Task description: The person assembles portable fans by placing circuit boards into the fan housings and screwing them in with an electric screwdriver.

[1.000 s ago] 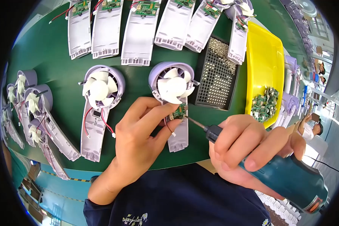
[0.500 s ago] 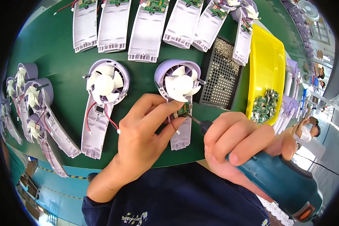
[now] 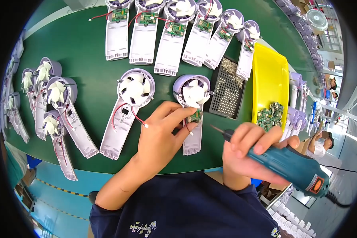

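Note:
My left hand [image 3: 161, 133] pinches a small green circuit board [image 3: 195, 116] at its left edge, against the handle of a lilac fan housing [image 3: 192, 144]. The white fan blades [image 3: 195, 93] sit in the round head just above those fingers. A thin wire hangs from the board by the fingertips. My right hand [image 3: 250, 152] is wrapped round a teal electric screwdriver [image 3: 283, 164]. Its bit points left toward the board, apart from it, with a gap of table between. Whether a screw sits on the tip is too small to tell.
Right of the fan stands a black screw tray [image 3: 227, 93], then a yellow bin [image 3: 270, 71] with loose circuit boards. Another fan housing [image 3: 121, 123] lies to the left, several more at far left. A row of housings with boards [image 3: 168, 55] lines the back of the green table [image 3: 91, 43].
The screwdriver bit has drawn back from the circuit board toward the right. My left hand keeps its pinch on the board. The whole view has shifted, showing more of the back row.

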Demonstrator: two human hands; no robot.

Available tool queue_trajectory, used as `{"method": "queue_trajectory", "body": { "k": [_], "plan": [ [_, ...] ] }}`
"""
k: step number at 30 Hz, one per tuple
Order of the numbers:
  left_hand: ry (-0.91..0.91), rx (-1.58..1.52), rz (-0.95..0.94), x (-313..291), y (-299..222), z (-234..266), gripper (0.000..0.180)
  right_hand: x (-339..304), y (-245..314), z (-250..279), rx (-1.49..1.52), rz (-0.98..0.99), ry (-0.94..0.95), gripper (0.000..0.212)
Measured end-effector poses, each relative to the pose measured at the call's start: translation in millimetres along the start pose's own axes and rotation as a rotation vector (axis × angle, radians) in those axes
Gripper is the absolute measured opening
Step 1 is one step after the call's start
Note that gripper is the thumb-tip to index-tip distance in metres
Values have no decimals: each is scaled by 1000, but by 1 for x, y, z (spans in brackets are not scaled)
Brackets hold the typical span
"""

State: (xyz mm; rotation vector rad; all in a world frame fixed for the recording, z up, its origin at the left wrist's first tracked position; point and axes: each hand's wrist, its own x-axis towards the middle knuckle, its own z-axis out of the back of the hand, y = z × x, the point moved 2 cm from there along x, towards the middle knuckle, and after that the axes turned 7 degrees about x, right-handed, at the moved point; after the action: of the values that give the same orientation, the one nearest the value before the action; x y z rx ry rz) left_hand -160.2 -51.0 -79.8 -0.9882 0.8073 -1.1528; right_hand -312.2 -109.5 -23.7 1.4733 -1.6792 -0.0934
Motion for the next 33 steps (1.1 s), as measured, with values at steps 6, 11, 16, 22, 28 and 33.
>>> {"method": "queue_trajectory", "body": {
  "k": [6,11,16,22,28,33],
  "plan": [
    [-24,-174,-55,-5,4,1,32,-36,14,24,-483,-698,-261,56],
    [-7,-264,-71,-10,-3,4,33,-40,19,10,-530,-880,-477,55],
    [-3,-243,-113,-11,-3,2,34,-57,19,14,-407,-1030,-471,54],
    [21,-234,-126,-13,1,2,37,-61,12,14,-428,-1004,-445,55],
    [64,-286,-97,-12,1,-1,36,-68,13,23,-196,-1023,-515,57],
    [67,-272,-120,-13,3,-1,33,-70,10,23,-143,-1002,-485,52]
  ]
}}
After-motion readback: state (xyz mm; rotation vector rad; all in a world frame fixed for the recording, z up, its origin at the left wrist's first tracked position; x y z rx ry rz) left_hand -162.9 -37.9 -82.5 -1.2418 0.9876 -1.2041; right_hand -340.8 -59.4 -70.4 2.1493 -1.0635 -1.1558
